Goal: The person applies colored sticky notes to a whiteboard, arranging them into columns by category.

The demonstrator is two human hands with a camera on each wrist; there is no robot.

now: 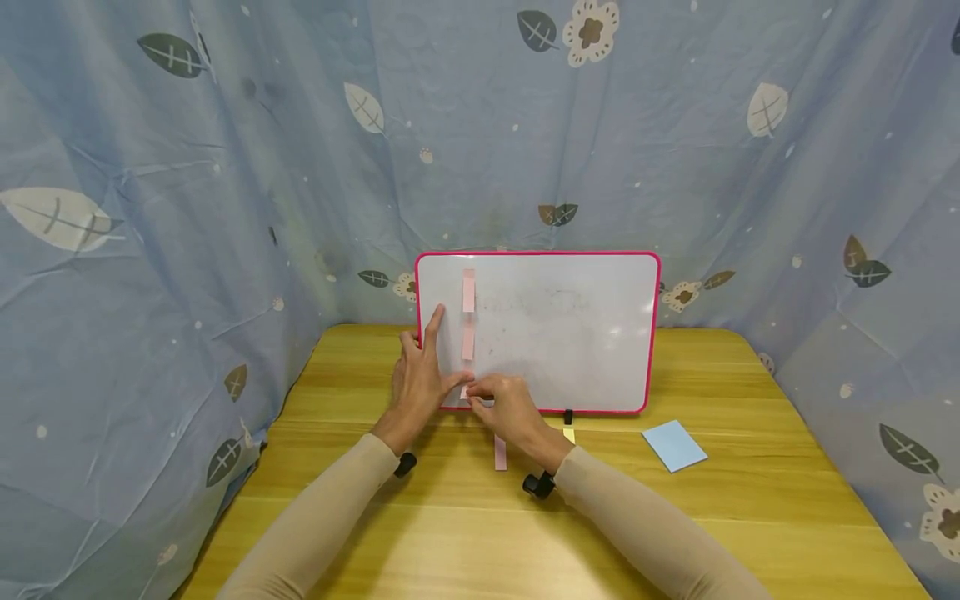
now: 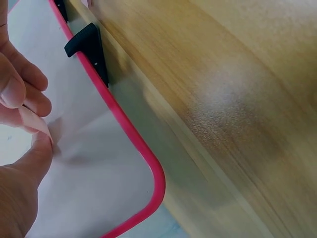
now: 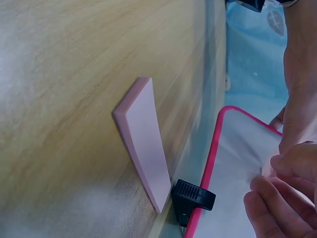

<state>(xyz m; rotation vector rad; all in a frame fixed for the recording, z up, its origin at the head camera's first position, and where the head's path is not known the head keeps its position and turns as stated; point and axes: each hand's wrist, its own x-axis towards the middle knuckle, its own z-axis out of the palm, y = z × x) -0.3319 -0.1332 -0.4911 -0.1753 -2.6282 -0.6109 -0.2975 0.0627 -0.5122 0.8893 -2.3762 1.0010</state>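
A whiteboard (image 1: 562, 333) with a pink-red rim stands tilted back on the table. Two pink sticky strips, an upper one (image 1: 468, 290) and a lower one (image 1: 468, 340), are on its left part in a column. Below them my right hand (image 1: 513, 410) pinches another pink sticky strip (image 2: 37, 123) between thumb and fingers, against the board near its bottom edge. My left hand (image 1: 417, 385) spreads over the board's left edge, index finger straight on the surface. Its thumb (image 2: 37, 161) touches the strip. The fingers partly hide this strip in the head view.
A pad of narrow pink sticky notes (image 3: 148, 144) lies on the wooden table (image 1: 465, 533) before the board. Near a black foot (image 1: 567, 417) of the board is a yellow note (image 1: 569, 436), partly hidden. A blue square pad (image 1: 675, 446) lies right. Patterned curtains (image 1: 480, 125) surround the table.
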